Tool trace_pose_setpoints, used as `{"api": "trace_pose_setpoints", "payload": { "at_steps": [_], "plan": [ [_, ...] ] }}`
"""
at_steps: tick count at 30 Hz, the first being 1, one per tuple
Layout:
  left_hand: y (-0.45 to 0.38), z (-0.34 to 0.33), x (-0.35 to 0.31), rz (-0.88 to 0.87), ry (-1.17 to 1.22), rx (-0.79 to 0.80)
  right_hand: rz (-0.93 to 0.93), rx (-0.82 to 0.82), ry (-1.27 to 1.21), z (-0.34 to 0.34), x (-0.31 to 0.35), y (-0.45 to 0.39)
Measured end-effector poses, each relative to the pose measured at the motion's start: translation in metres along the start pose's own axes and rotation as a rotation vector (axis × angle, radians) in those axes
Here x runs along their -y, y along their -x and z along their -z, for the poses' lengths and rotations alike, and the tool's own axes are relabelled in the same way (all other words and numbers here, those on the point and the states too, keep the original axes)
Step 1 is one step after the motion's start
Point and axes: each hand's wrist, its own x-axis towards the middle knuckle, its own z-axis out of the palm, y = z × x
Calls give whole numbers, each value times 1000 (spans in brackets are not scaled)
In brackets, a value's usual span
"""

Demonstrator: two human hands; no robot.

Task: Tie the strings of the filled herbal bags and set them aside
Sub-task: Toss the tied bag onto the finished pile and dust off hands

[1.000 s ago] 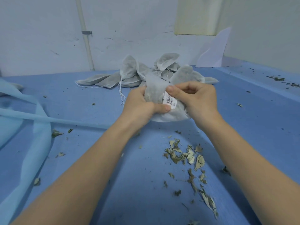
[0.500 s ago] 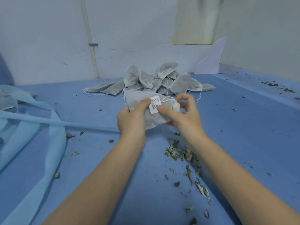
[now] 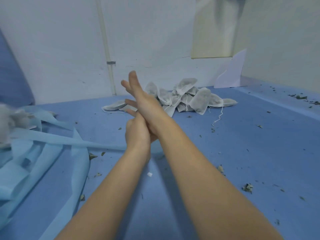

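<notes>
Head view: both hands up w/ nothing in them, just in front of the pile of herbal bags [image 3: 187, 97] on the blue table [image 3: 242, 144]. Right hand [image 3: 143, 99] lies across the left hand [image 3: 136, 130], fingers straight & slightly apart. Left fingers also straight, palms touching. Blurred grey bag [image 3: 10, 122] far left of the pile, on light-blue fabric strips [image 3: 52, 146]. Leaf bits [image 3: 248, 187] scattered right of the arms.

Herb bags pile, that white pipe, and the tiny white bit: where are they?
Herb bags pile [image 3: 199, 99]: head view, front bag's middle.
White pipe [image 3: 106, 44]: head view, mid-length on wall.
Tiny white bit [image 3: 149, 174]: head view, its centre.
</notes>
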Motion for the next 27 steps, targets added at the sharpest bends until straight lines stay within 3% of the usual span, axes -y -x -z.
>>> {"api": "trace_pose_setpoints", "payload": {
  "at_steps": [6,11,14,19,27],
  "plan": [
    [-11,-33,-4,-6,-127,78,-81,-220,-164,43,-18,-14],
    [-48,-53,-3,-4,-211,68,-29,-384,92,77,-36,-39],
    [-73,-56,-6,-29,-247,54,31,-411,456,93,-47,-58],
    [-111,-57,-9,-42,-388,60,-12,-262,986,108,-65,-102],
    [-165,-60,-5,18,-491,15,-172,1,1312,115,-85,-159]
  ]
}}
